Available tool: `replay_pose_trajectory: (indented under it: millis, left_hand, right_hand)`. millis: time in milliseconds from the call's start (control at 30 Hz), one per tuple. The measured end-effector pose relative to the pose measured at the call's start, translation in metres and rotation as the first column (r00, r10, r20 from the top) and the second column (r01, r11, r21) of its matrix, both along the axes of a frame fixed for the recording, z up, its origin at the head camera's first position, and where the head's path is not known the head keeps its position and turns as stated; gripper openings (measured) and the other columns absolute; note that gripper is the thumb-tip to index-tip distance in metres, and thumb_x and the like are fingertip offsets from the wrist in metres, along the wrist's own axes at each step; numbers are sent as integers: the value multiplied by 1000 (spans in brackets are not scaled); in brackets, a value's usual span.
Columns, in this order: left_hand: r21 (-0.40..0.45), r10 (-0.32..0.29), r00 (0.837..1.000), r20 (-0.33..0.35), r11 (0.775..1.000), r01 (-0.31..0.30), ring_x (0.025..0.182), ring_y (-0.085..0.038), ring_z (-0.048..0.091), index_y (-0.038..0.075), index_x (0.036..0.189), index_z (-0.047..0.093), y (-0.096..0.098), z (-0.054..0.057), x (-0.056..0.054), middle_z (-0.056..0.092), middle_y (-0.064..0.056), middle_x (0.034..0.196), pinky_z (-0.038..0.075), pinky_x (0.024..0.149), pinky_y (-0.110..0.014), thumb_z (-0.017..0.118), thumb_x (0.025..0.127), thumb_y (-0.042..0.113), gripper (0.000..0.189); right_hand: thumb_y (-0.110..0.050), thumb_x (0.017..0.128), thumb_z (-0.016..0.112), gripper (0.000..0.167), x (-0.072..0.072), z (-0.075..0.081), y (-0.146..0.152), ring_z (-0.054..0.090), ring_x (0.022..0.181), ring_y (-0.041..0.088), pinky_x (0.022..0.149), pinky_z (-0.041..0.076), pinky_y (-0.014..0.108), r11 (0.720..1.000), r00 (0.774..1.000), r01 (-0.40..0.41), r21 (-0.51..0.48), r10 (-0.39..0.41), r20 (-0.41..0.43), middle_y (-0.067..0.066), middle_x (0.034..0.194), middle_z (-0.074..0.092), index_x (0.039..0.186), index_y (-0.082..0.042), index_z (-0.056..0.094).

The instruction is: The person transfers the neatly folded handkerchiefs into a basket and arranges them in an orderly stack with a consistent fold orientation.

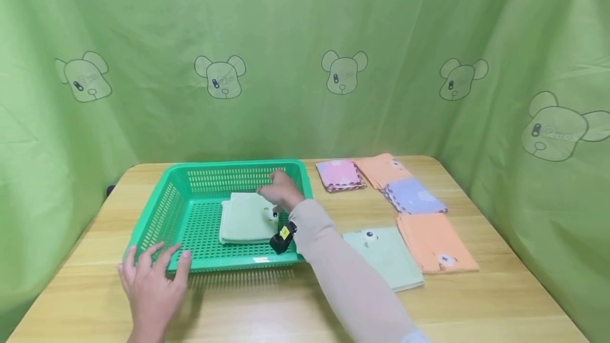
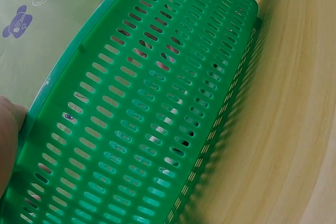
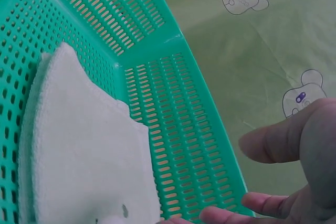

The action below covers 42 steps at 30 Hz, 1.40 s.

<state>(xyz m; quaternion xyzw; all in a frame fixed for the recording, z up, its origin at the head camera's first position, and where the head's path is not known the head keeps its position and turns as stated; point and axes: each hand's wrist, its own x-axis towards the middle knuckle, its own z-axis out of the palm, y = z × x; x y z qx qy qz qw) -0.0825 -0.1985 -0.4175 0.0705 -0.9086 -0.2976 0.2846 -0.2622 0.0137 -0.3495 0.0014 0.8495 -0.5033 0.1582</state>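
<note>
A green plastic basket (image 1: 190,267) with slotted walls stands on the table. Inside it lie folded pale green towels (image 1: 245,221), stacked slightly out of line, the top one bearing a cartoon eye. My left hand (image 1: 154,282) rests on the basket's front left rim, fingers spread; in the left wrist view only a bit of that hand (image 2: 8,137) shows beside the rim. Over the right part of the basket, my right hand (image 1: 282,192) hovers by the towels. The right wrist view shows its thumb (image 3: 273,142) apart from the fingers, with nothing between them.
Right of the basket lie a folded pale green towel (image 1: 386,258), an orange towel (image 1: 433,237), a blue towel (image 1: 414,196), another orange towel (image 1: 378,170) and a pink towel (image 1: 339,173). A green curtain (image 1: 286,126) hangs behind the wooden table (image 1: 248,311).
</note>
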Motion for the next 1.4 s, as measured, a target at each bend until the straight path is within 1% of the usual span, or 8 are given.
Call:
replay_pose_trajectory:
  millis: [300,500,600,767,933,1267,1300,1400]
  left_hand:
    - [-6,2,1000,-19,1000,-2,138,-48,15,1,107,68,0,-1,0,53,-28,126,-5,108,-69,59,93,35,38]
    - [-9,2,1000,-19,1000,-2,139,-48,15,1,107,69,1,-1,0,54,-28,125,-5,108,-69,59,93,35,38]
    - [-8,0,1000,-22,1000,0,139,-48,15,1,107,68,1,-1,0,54,-28,125,-5,108,-69,59,92,35,38]
    - [-4,-6,999,-38,1000,6,138,-48,16,1,106,68,1,-1,-2,54,-28,125,-5,107,-70,59,92,34,38]
    - [2,-3,999,-49,1000,3,138,-49,17,1,105,69,1,-2,-2,54,-28,124,-5,107,-70,60,91,34,37]
    - [3,5,999,-37,1000,-5,138,-48,16,1,107,68,1,0,-1,54,-28,125,-5,108,-69,60,92,35,38]
    - [3,5,999,-39,1000,-4,138,-49,17,1,106,69,1,0,-1,54,-28,125,-5,108,-69,60,92,35,38]
    - [6,3,999,-46,1000,-3,138,-48,17,1,106,69,1,-1,-1,54,-28,125,-6,108,-69,60,92,35,37]
  right_hand:
    - [-19,94,63,59,0,8,12,56,108,33,82,55,45,1000,1000,-13,-11,12,-28,19,140,42,144,-4,34]
    - [-20,94,63,54,-2,15,21,59,75,23,66,56,36,1000,998,-5,28,6,-63,18,136,46,141,-6,40]
    - [-22,94,63,52,-3,19,24,58,67,21,66,55,35,999,998,3,47,0,-64,16,133,49,140,-9,42]
    - [-20,94,63,50,-4,26,31,62,75,23,77,56,39,1000,998,18,1,-18,-55,14,119,56,139,-11,44]
    - [-17,94,63,48,-9,30,41,61,84,24,73,57,35,999,997,23,-25,-25,-67,14,103,61,138,-10,45]
    - [-9,93,61,48,-17,36,73,61,98,30,77,56,36,993,994,61,-106,-70,-89,14,115,59,137,-8,44]
    - [-9,93,61,49,-18,36,77,61,94,29,76,56,34,992,993,68,-105,-78,-89,13,115,59,138,-9,44]
    - [-9,93,59,49,-19,35,90,57,68,18,55,51,26,993,992,78,-84,-86,-92,12,110,60,139,-11,43]
